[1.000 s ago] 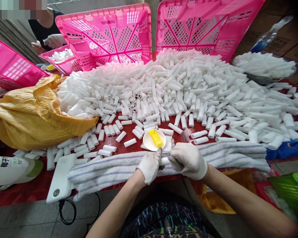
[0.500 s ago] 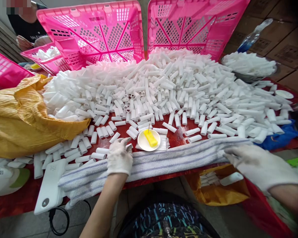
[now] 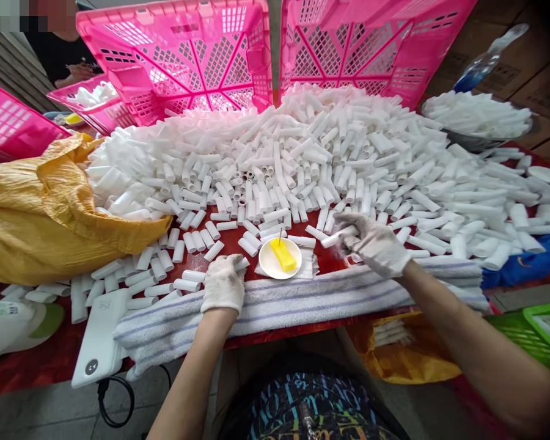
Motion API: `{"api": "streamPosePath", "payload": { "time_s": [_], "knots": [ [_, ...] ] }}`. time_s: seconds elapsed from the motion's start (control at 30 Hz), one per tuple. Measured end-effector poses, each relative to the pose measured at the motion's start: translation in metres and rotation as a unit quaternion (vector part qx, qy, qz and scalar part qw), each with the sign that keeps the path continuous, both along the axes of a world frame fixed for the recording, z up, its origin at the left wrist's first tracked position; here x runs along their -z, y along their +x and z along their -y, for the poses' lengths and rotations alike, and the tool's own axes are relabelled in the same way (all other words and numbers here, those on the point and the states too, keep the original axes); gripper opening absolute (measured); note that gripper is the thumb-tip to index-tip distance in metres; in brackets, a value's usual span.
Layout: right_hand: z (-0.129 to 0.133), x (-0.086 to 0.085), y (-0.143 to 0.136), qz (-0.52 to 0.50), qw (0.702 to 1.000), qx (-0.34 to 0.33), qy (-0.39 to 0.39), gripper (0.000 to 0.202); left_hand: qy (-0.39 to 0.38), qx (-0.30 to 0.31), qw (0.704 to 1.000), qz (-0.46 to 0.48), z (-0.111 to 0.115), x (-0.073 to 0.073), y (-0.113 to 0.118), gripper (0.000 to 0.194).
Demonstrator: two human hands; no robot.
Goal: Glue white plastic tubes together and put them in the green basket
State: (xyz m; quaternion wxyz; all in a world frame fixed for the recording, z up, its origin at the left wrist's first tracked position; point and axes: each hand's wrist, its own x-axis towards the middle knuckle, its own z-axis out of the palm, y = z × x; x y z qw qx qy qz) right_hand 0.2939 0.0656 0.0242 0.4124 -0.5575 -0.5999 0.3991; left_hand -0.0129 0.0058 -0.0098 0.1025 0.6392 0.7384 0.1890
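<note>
Fingers of the right hand (image 3: 378,244), in a smudged white knit glove, pinch one end of a hollow white cylindrical tube (image 3: 334,238) over the red table covering (image 3: 231,240); thumb and forefinger of the left hand (image 3: 222,286), gloved alike, press together on a short white tube piece (image 3: 242,264), mostly hidden. Between the hands sits a round white dish (image 3: 266,263) bearing a yellow rectangular block (image 3: 283,253); nearer the body lies a pale blue-striped cloth towel (image 3: 302,302). Beyond spreads a broad heap of loose white tubes (image 3: 275,159), reaching two pink plastic lattice crates (image 3: 201,24). Below the table edge, an orange-yellow sack (image 3: 421,366) holds some white pieces (image 3: 391,333). By that heap, much seems left; which tubes are finished, I cannot tell.
</note>
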Motion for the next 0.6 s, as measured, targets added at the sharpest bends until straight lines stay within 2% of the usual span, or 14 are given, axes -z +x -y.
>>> {"api": "streamPosePath", "payload": {
  "time_s": [0.03,0.1,0.13,0.17,0.23,0.3,0.4,0.5,0.6],
  "knots": [
    [0.005,0.002,-0.010,-0.060,0.996,-0.042,-0.060,0.040,0.004,-0.009,1.000,0.028,0.000,-0.002,0.002,0.028],
    [0.010,0.009,-0.033,-0.167,0.965,-0.106,-0.173,0.051,0.010,-0.037,0.994,0.102,-0.001,-0.005,0.009,0.031],
    [0.009,0.013,-0.043,-0.186,0.955,-0.114,-0.202,0.053,0.007,-0.045,0.989,0.138,-0.001,-0.007,0.014,0.033],
    [0.006,0.018,-0.053,-0.170,0.959,-0.105,-0.201,0.050,-0.002,-0.047,0.985,0.167,-0.001,-0.007,0.018,0.034],
    [-0.001,0.026,-0.065,-0.084,0.983,-0.080,-0.145,0.040,-0.024,-0.037,0.978,0.202,-0.001,-0.006,0.025,0.035],
    [-0.006,0.032,-0.068,0.003,0.995,-0.082,-0.055,0.030,-0.040,-0.029,0.973,0.225,-0.003,-0.003,0.028,0.035],
    [-0.006,0.039,-0.060,0.031,0.988,-0.143,0.057,0.021,-0.051,-0.032,0.962,0.268,-0.007,0.000,0.025,0.036],
    [0.001,0.041,-0.052,0.021,0.980,-0.176,0.087,0.022,-0.062,-0.036,0.952,0.298,-0.010,0.000,0.020,0.036],
    [0.006,0.042,-0.054,0.027,0.983,-0.163,0.082,0.026,-0.063,-0.030,0.946,0.317,-0.010,-0.001,0.018,0.035]
  ]
}}
